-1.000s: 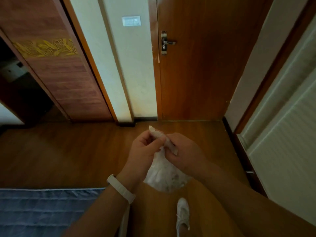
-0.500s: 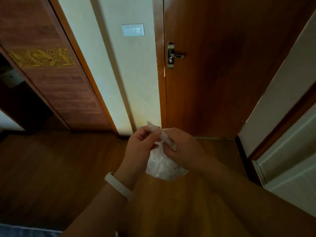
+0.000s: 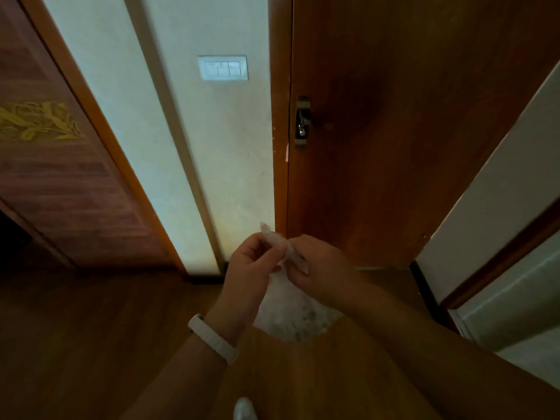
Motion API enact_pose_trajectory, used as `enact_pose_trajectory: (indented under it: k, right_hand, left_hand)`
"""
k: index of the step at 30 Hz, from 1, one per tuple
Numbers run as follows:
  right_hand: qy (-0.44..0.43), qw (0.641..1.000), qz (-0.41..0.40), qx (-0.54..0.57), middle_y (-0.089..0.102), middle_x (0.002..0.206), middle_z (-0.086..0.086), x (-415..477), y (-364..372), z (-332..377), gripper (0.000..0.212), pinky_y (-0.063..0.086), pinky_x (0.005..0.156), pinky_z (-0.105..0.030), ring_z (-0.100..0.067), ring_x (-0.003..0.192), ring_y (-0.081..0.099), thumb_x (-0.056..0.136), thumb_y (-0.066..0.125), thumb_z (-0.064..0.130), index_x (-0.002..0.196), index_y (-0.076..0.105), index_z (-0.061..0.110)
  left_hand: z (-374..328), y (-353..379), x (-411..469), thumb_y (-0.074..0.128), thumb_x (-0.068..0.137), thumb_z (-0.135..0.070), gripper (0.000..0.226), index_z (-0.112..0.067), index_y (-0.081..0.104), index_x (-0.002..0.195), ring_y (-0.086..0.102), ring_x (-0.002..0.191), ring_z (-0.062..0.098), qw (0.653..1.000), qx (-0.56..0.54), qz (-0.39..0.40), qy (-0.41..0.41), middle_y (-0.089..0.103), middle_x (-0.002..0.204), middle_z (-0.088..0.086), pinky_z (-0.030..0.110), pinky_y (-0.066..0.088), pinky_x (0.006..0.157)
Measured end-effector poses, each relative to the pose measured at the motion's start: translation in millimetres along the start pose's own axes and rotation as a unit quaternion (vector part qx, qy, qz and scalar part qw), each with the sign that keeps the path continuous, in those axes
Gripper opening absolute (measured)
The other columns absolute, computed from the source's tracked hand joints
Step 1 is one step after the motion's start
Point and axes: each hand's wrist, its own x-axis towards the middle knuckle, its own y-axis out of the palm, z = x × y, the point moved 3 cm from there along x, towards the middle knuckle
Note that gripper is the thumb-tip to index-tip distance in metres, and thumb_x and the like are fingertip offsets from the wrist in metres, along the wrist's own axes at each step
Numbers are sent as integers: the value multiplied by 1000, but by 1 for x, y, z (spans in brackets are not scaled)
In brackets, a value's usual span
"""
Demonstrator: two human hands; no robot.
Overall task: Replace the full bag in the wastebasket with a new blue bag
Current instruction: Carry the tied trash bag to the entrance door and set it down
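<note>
The view has lifted and closed in on the wooden door (image 3: 409, 162) over the last second; the blue bedding that showed at the lower left a moment ago has dropped out of sight, and the door handle (image 3: 303, 122) now looms larger, so the person appears to have stepped toward the exit. The full bag (image 3: 291, 316), a translucent white one with dark scraps inside, hangs in mid-air above the wooden floor (image 3: 91, 344), between the two forearms. The left grip (image 3: 248, 268) pinches the twisted neck of the bag from one side; the right grip (image 3: 321, 268) is curled round the same neck from the other, as both were a second ago. The bag has therefore not changed hands, and the twisting or knotting looks unfinished.

For the task this likely means that the old bag is out and on its way to be discarded; the fresh blue bag has not yet gone in, and neither it nor the wastebasket is in view.

Around them: a white wristband (image 3: 212, 338) on the left wrist; a light switch (image 3: 222, 68) on the pale wall left of the door; a wardrobe door (image 3: 60, 177) with a gold ornament at far left; the toe of a white shoe (image 3: 244, 409) at the bottom edge. The closed door stands in the way; with both grips busy, one would probably have to let go of the neck to work the handle.
</note>
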Motion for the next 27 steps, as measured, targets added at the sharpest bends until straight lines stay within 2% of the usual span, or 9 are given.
enact_pose_trajectory:
  k: [3, 9, 15, 20, 23, 27]
  right_hand:
    - [7, 1000, -12, -14, 60, 96, -1, 50, 16, 5, 21, 47, 68, -35, -19, 82, 55, 91, 56, 27, 109, 58, 17]
    - [7, 1000, -16, -23, 61, 98, -4, 128, 45, 8, 24, 50, 68, -42, -23, 84, 57, 89, 57, 23, 111, 58, 14]
    - [9, 1000, -5, 0, 60, 98, -3, 188, 76, -10, 23, 48, 69, -42, -22, 85, 56, 90, 53, 27, 110, 57, 16]
    - [24, 999, -7, 34, 58, 88, -2, 232, 108, -43, 16, 48, 63, -42, -21, 78, 55, 88, 54, 28, 99, 56, 18]
    - [26, 998, 7, 58, 60, 92, -3, 261, 131, -69, 17, 49, 66, -43, -22, 82, 57, 88, 55, 27, 101, 57, 17]
    - [30, 993, 38, 105, 62, 99, -4, 301, 157, -108, 22, 50, 73, -39, -23, 90, 58, 89, 55, 28, 107, 59, 15]
  left_hand:
    - [-10, -32, 47, 58, 93, -16, 16, -8, 67, 104, 69, 97, 25, 1000, 3, 11, 11, 72, 98, 10, 41, 56, 87]
    - [-19, -82, 118, 59, 92, -15, 17, -6, 67, 105, 69, 97, 26, 1000, 5, 27, 16, 73, 99, 12, 39, 56, 86]
    - [-16, -113, 176, 67, 78, -29, 35, -7, 67, 105, 68, 98, 25, 998, 33, 32, 41, 72, 100, 13, 33, 55, 87]
    - [-1, -127, 229, 71, 83, -27, 20, -13, 70, 98, 68, 95, 25, 996, 82, 6, 28, 73, 95, 10, 32, 56, 86]
    - [11, -135, 266, 68, 83, -24, 15, -14, 72, 93, 70, 91, 21, 994, 108, -13, 4, 74, 90, 6, 32, 56, 84]
    - [26, -141, 314, 63, 88, -7, 11, -5, 71, 95, 71, 88, 19, 992, 114, -41, -47, 75, 88, 8, 28, 56, 81]
